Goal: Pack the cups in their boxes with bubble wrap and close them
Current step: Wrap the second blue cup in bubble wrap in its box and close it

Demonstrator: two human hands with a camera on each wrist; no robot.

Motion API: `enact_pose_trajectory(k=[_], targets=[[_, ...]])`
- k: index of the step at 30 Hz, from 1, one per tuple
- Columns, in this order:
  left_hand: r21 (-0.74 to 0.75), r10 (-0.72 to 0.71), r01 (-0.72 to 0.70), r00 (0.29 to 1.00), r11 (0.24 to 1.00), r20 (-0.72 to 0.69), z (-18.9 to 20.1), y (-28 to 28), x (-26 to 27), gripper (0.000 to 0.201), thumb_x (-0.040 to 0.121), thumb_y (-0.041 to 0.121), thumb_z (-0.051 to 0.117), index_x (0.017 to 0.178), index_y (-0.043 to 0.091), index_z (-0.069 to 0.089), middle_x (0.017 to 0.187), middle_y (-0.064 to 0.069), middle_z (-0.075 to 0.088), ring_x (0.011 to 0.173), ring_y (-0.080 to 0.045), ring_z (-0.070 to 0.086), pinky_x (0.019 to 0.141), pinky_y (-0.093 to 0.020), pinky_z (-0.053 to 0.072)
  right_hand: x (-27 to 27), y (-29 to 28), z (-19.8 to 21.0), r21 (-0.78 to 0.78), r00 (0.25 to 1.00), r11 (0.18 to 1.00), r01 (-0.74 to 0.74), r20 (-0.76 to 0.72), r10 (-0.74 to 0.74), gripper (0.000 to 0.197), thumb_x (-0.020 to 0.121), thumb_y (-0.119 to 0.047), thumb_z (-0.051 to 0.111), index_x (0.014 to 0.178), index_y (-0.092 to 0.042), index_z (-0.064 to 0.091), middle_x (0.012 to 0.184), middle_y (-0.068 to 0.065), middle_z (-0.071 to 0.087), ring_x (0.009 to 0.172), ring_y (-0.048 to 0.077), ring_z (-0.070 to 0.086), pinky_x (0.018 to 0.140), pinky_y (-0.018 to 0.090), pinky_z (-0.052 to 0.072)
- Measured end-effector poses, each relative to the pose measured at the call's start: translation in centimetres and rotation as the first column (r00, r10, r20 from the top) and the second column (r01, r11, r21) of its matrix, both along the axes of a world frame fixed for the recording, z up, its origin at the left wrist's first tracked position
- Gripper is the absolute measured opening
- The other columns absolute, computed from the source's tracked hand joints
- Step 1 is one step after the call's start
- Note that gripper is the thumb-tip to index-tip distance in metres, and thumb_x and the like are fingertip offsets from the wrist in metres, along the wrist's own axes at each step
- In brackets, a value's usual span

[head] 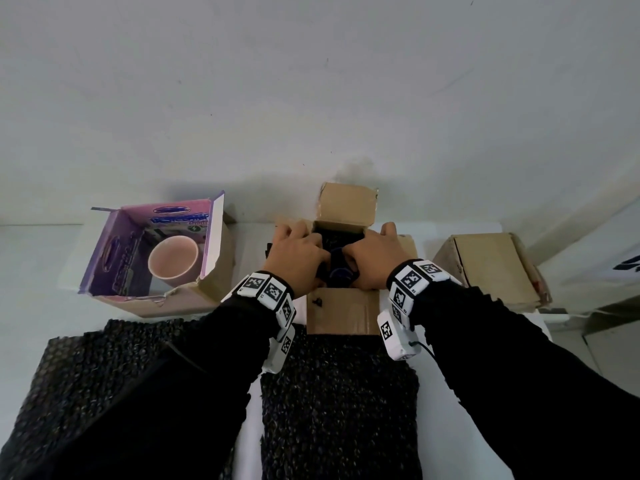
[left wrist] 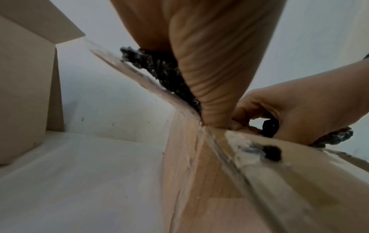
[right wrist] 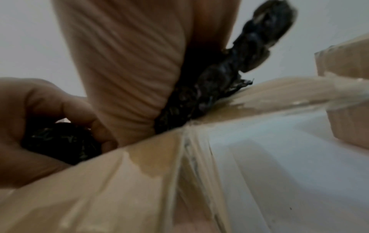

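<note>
Both hands down in the open brown box [head: 341, 306] in the middle of the white worktop [head: 41, 258], right against the wall. Left hand [head: 298, 259] on the left side of the box mouth, right hand [head: 372, 258] on the right side, a dark cup [head: 338, 271] wrapped in black bubble wrap [left wrist: 159, 69] squeezed between them. Fingers of each hand curled round the wrapped bundle, so both holding, not open. Bundle sitting straight below the two hands, partly inside the box, a bit of wrap poking up over the edges. Neither hand nearer than the other. Probably the pushing-in step, so next move likely straight down, then the flaps. Far flap [head: 348, 204] standing up at the back, near flap lying flat toward the body. On the left, a purple box [head: 114, 258] open with a pink cup [head: 173, 259] inside, not wrapped yet. On the right, a closed brown box [head: 491, 268]. More black bubble wrap sheets [head: 339, 403] lying flat on the near part of the worktop.
</note>
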State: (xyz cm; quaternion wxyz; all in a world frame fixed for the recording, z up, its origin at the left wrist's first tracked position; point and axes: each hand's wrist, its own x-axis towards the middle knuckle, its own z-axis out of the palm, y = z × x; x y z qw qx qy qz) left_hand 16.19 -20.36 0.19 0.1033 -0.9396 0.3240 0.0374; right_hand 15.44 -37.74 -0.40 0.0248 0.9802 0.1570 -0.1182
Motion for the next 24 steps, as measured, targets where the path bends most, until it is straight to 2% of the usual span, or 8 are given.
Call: enact_pose_trajectory(k=[3, 5, 8, 12, 15, 17, 21, 24], targets=[[-0.028, -0.078, 0.076, 0.996, 0.997, -0.049, 0.0, -0.6, 0.1, 0.018, 0.086, 0.036, 0.059, 0.102, 0.038, 0.068, 0.105, 0.007, 0.055, 0.100, -0.021, 0.047, 0.079, -0.035, 0.025, -0.2, 0.2, 0.1, -0.007, 0.999, 1.000, -0.017, -0.047, 0.017, 0.007, 0.082, -0.032, 0.059, 0.077, -0.027, 0.056, 0.076, -0.007, 0.058, 0.082, 0.019, 0.051, 0.084, 0.040, 0.022], [-0.028, -0.136, 0.134, 0.984, 0.991, -0.112, -0.1, -0.6, 0.4, 0.020, 0.090, 0.033, 0.057, 0.104, 0.040, 0.068, 0.107, 0.007, 0.055, 0.100, -0.020, 0.046, 0.077, -0.031, 0.024, -0.4, 0.2, 0.2, 0.005, 0.997, 1.000, -0.028, -0.070, 0.028, 0.004, 0.082, -0.025, 0.060, 0.080, -0.028, 0.060, 0.076, -0.007, 0.054, 0.084, 0.020, 0.048, 0.083, 0.039, 0.022], [-0.031, -0.166, 0.163, 0.972, 0.986, -0.167, 0.1, -0.1, 0.7, 0.026, 0.092, 0.045, 0.050, 0.107, 0.038, 0.070, 0.108, 0.007, 0.056, 0.103, -0.019, 0.045, 0.080, -0.032, 0.025, -0.8, -0.3, 0.4, 0.033, 0.993, 0.999, -0.034, -0.113, 0.037, 0.006, 0.084, -0.028, 0.059, 0.086, -0.029, 0.065, 0.075, -0.009, 0.047, 0.086, 0.019, 0.039, 0.085, 0.040, 0.022], [-0.073, -0.116, 0.102, 0.969, 0.992, -0.219, 0.6, 0.3, 0.4, 0.049, 0.084, 0.051, 0.032, 0.099, 0.032, 0.074, 0.104, 0.006, 0.056, 0.101, -0.017, 0.043, 0.089, -0.036, 0.023, -1.2, -0.4, 0.6, 0.023, 0.990, 0.996, -0.084, -0.112, 0.086, 0.009, 0.086, -0.030, 0.057, 0.089, -0.032, 0.065, 0.092, -0.007, 0.058, 0.100, 0.019, 0.039, 0.086, 0.041, 0.024], [-0.007, -0.129, 0.131, 0.965, 0.991, -0.228, 0.9, 0.3, 0.4, 0.030, 0.083, 0.042, 0.050, 0.106, 0.042, 0.070, 0.108, 0.009, 0.053, 0.107, -0.019, 0.041, 0.096, -0.040, 0.022, -1.0, -0.8, 1.2, 0.027, 0.989, 0.998, -0.065, -0.128, 0.068, 0.016, 0.089, -0.042, 0.054, 0.093, -0.036, 0.069, 0.099, -0.008, 0.059, 0.106, 0.019, 0.038, 0.087, 0.041, 0.023], [0.046, -0.111, 0.124, 0.969, 0.991, -0.220, 0.8, 0.2, 0.7, 0.026, 0.084, 0.038, 0.056, 0.106, 0.045, 0.068, 0.112, 0.010, 0.052, 0.112, -0.021, 0.038, 0.098, -0.042, 0.022, -0.8, -1.2, 1.7, 0.037, 0.983, 0.999, -0.007, -0.182, 0.014, 0.021, 0.087, -0.049, 0.052, 0.093, -0.041, 0.071, 0.099, -0.008, 0.059, 0.107, 0.018, 0.036, 0.086, 0.041, 0.021], [0.097, 0.001, 0.009, 0.994, 0.995, -0.107, 0.3, -0.7, 0.7, 0.029, 0.085, 0.052, 0.059, 0.107, 0.035, 0.069, 0.120, 0.004, 0.045, 0.117, -0.027, 0.034, 0.097, -0.046, 0.029, -1.3, -0.8, 1.5, 0.010, 0.971, 1.000, 0.017, -0.238, -0.014, 0.022, 0.084, -0.040, 0.051, 0.086, -0.033, 0.073, 0.100, -0.004, 0.059, 0.106, 0.022, 0.035, 0.088, 0.041, 0.022], [-0.019, -0.004, 0.003, 0.999, 1.000, -0.047, -0.1, -0.8, 0.5, 0.020, 0.088, 0.041, 0.059, 0.103, 0.028, 0.065, 0.112, 0.002, 0.047, 0.107, -0.027, 0.046, 0.092, -0.047, 0.038, -1.7, -0.3, 1.3, -0.034, 0.968, 0.999, 0.027, -0.248, -0.034, 0.021, 0.086, -0.032, 0.053, 0.093, -0.032, 0.073, 0.105, -0.001, 0.055, 0.105, 0.025, 0.032, 0.090, 0.043, 0.024]])
